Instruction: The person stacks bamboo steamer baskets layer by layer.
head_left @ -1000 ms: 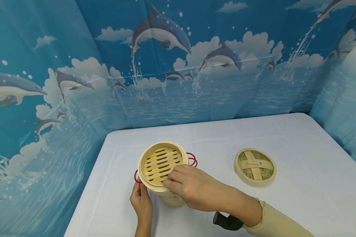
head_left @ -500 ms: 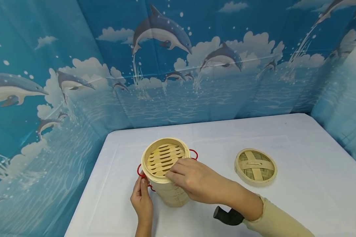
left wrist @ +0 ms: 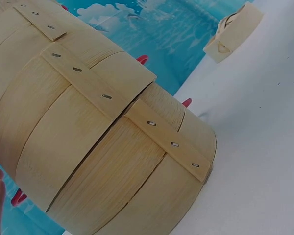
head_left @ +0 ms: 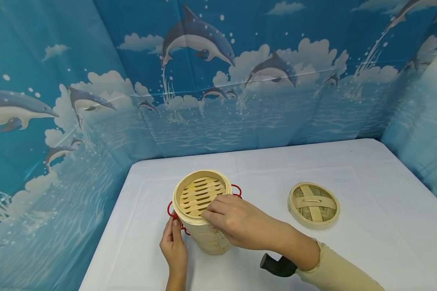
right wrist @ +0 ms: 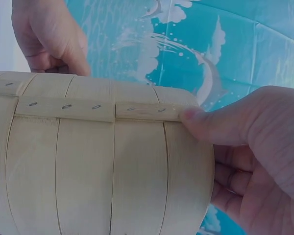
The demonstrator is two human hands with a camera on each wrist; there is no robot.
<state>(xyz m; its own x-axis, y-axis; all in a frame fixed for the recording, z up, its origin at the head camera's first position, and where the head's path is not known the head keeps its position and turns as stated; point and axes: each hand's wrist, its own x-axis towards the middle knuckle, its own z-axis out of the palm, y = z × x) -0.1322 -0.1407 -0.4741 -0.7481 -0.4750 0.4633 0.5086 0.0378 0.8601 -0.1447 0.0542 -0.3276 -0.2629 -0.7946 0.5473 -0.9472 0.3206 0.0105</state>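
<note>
A stack of round bamboo steamer baskets [head_left: 207,236] stands on the table, with the slatted floor [head_left: 200,198] of the top basket facing up. Red loop handles [head_left: 172,209] stick out at its sides. My left hand [head_left: 175,246] is at the stack's left, thumb and fingers pinching at the upper tier beside a red loop. From the near right, my right hand [head_left: 236,222] grips the top rim. In the right wrist view its thumb [right wrist: 206,122] presses the outer wall, while the fingers curl over the edge inside. Stapled overlapping bands [left wrist: 161,139] show in the left wrist view.
A round bamboo lid [head_left: 313,204] with a crossed strap lies to the right on the white-covered table [head_left: 368,178]. A dolphin-print curtain [head_left: 218,113] hangs behind and at both sides. A dark curved piece [head_left: 279,265] shows below the right wrist.
The top basket has shifted up and slightly right in view, with my right hand following it. More of the stack's wall and lower red loops show now. In the last half second little moves.
</note>
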